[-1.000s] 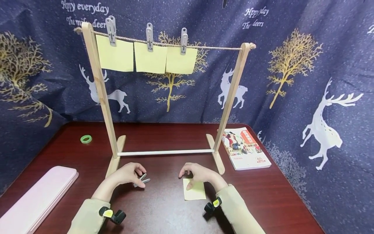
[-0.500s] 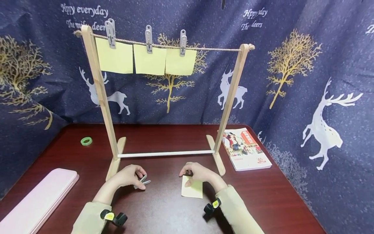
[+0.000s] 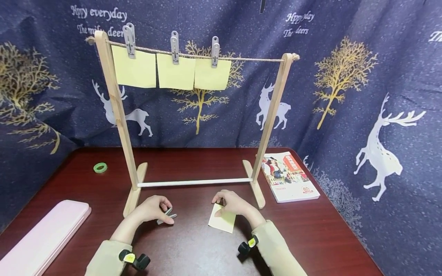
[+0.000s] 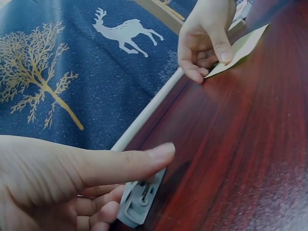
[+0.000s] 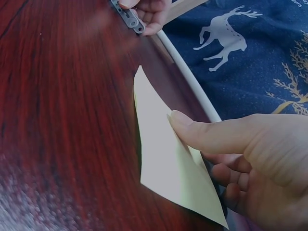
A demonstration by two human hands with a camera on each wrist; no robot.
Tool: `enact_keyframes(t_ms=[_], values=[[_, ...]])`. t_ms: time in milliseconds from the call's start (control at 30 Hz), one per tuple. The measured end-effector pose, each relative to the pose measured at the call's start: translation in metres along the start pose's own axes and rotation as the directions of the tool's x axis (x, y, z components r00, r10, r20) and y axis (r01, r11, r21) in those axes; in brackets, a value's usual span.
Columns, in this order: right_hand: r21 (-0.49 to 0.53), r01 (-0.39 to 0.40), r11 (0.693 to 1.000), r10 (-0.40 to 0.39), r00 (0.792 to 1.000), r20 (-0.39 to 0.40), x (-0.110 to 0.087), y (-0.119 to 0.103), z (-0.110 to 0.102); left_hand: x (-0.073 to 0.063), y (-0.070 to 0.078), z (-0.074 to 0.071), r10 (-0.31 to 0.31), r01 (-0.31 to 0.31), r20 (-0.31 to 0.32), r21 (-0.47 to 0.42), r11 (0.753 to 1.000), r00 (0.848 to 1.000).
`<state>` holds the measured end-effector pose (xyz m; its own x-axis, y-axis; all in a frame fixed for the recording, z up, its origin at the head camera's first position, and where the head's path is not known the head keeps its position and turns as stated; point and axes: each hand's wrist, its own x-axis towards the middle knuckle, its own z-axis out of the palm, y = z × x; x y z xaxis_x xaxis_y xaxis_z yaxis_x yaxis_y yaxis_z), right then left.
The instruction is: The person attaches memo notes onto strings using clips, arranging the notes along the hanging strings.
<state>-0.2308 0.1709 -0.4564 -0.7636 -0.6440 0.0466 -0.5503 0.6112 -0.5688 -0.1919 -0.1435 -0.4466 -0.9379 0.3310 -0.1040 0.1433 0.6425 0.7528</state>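
Observation:
In the head view my left hand (image 3: pixel 153 209) pinches a grey clothespin (image 3: pixel 167 216) between thumb and fingers, low over the table. The left wrist view shows this clothespin (image 4: pixel 139 202) under the thumb, partly hidden by it. To the right, my right hand (image 3: pixel 232 203) holds a yellow paper square (image 3: pixel 222 221) by its far edge. In the right wrist view the thumb lies on top of the paper (image 5: pixel 163 149), which bends and tilts, with the other fingers beneath. Above both hands, several yellow sheets (image 3: pixel 177 73) hang from a rope (image 3: pixel 255 59) by grey clothespins (image 3: pixel 175 48).
A wooden frame (image 3: pixel 274 111) with a white crossbar (image 3: pixel 197 183) stands behind the hands. At left lie a pink case (image 3: pixel 45 237) and a green tape ring (image 3: pixel 100 167). A book (image 3: pixel 290 176) lies by the frame's right foot. Dark patterned cloth (image 3: pixel 214 126) hangs behind.
The yellow paper in my right hand has shifted left and turned, its edge now tilted. My left hand stays nearly in place with the clothespin.

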Motion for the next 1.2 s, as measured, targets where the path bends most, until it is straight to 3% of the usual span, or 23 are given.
enact_keyframes(t_ms=[267,367,467,700,1200], values=[[0.039,0.134,0.990,-0.132,0.989,-0.061,-0.0020,0.0071,0.0016,0.0005,0.0039,0.0057,-0.077,0.079,-0.051,0.038,0.996,0.996],[0.038,0.116,0.993,-0.113,0.991,-0.067,-0.0014,0.0084,0.0031,0.0013,0.0036,0.0073,-0.092,0.094,-0.065,0.043,0.995,0.994],[0.039,0.045,0.998,-0.042,0.997,-0.066,-0.0015,0.0043,0.0028,0.0019,0.0035,0.0079,-0.088,0.092,-0.070,0.045,0.995,0.994],[0.056,-0.037,0.998,0.040,0.998,-0.052,0.0005,0.0057,0.0050,0.0013,0.0017,0.0067,-0.045,0.046,-0.060,0.030,0.998,0.997],[0.085,-0.025,0.996,0.024,1.000,0.014,-0.0027,0.0040,-0.0013,-0.0008,-0.0003,0.0027,-0.009,0.010,0.006,-0.106,0.994,1.000]])
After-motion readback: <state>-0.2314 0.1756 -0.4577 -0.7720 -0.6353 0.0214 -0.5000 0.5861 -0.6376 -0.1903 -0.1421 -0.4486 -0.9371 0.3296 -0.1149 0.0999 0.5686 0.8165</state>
